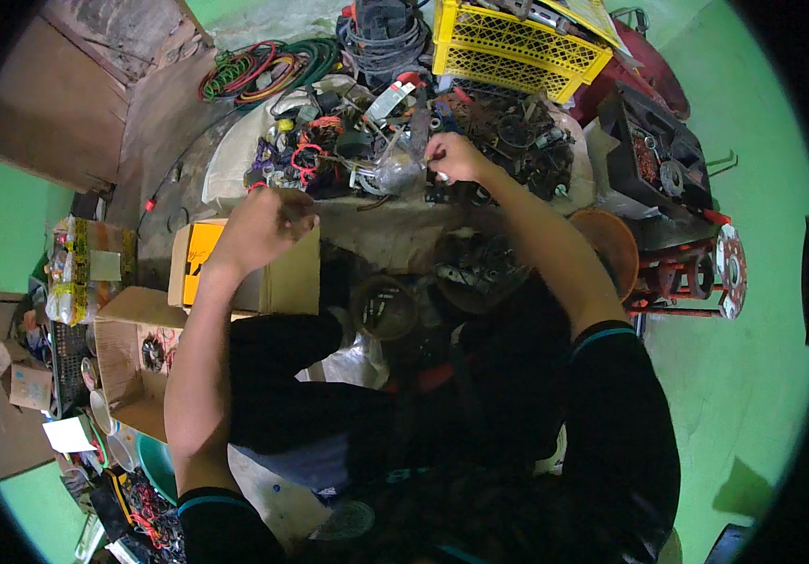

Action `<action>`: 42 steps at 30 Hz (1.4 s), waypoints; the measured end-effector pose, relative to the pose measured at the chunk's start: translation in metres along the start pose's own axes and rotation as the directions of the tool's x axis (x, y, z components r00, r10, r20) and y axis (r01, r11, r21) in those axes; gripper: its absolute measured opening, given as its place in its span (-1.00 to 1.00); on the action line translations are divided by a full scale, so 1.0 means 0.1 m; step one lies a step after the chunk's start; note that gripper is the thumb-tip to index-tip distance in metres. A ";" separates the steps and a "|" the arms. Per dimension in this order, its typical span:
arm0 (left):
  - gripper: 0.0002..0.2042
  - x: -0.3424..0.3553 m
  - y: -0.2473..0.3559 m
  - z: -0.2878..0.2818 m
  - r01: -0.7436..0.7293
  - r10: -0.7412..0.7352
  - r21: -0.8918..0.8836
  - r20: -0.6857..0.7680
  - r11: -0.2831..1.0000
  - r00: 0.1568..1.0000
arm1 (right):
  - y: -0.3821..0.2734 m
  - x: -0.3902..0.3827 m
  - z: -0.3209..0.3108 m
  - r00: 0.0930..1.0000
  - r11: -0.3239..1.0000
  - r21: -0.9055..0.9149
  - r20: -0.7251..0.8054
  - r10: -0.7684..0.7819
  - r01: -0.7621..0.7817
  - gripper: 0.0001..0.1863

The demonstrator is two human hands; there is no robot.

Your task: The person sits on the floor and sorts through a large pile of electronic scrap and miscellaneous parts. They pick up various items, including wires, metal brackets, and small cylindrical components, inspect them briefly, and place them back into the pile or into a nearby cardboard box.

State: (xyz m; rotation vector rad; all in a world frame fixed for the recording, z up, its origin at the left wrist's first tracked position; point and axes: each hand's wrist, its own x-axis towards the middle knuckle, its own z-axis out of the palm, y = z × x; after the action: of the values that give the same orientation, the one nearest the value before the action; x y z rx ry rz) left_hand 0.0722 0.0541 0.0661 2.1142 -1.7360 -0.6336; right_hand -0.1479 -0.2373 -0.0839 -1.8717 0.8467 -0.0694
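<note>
My left hand (268, 226) hangs over the open cardboard box (290, 277) with a yellow-orange side panel. Its fingers are loosely bent and apart, and I see nothing in them. Farther right, my right hand (458, 158) reaches over the heap of parts, its fingertips pinched together. A clear plastic bag (397, 175) lies right at those fingertips; what the pinch holds is too small to make out. Around the bag are dark metal and plastic parts (517, 136) and, to the left, small parts with orange and red wires (306, 160).
A yellow plastic crate (522, 52) stands at the back. Coiled hoses (273, 70) lie at the back left. A black tray of parts (653, 150) and a red metal frame (686, 277) stand right. Near my legs are a round bowl (384, 308) and an open carton (132, 367).
</note>
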 end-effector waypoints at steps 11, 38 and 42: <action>-0.54 -0.15 0.54 0.07 -0.119 0.097 -0.503 -0.070 0.856 0.993 | -1.62 -1.53 0.22 0.909 0.896 0.205 0.052 -0.413 0.395 -0.73; -0.74 -0.27 0.72 0.08 -0.267 0.141 -0.586 -0.252 0.765 0.957 | -1.50 -1.78 0.23 0.940 0.774 0.570 0.004 -0.340 0.277 -0.84; -0.75 -0.28 0.69 0.08 -0.253 0.142 -0.560 -0.233 0.789 0.962 | -1.53 -1.78 0.23 0.946 0.778 0.577 0.027 -0.324 0.250 -0.85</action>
State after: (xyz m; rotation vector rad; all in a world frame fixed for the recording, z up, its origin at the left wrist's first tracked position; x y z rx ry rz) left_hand 0.0067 0.0675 0.0986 1.4852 -1.3981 -0.7693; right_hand -0.1927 -0.0824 0.0887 -1.3973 0.3777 -0.3558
